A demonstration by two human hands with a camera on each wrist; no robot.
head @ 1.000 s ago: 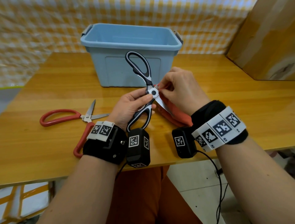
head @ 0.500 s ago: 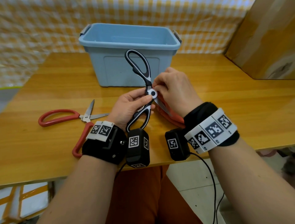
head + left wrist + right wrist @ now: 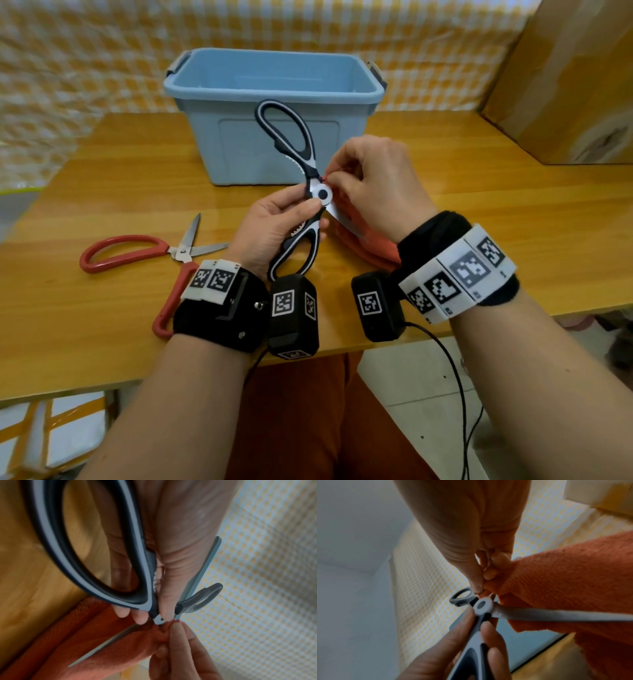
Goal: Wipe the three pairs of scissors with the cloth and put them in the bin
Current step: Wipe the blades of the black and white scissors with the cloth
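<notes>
We hold the black-and-white scissors (image 3: 306,192) above the tabletop (image 3: 496,219), in front of the blue bin (image 3: 274,92). Our left hand (image 3: 274,229) is the grip on the handle side: thumb and fingers pinch the scissors at the round white pivot, with one handle loop lying toward the wrist and the other loop rising before the bin's front wall. The blades stand spread apart. Our right hand (image 3: 376,188) is the grip on the orange cloth (image 3: 376,245); its thumb and fingertips (image 3: 477,586) clench a bunched fold of the cloth just beside the pivot, and the left wrist view shows one bare blade lying across the cloth. The rest of the cloth hangs down under the right hand toward the tabletop. A pair of red-handled scissors (image 3: 154,253) lies open on the tabletop to the left, near our left wrist.
</notes>
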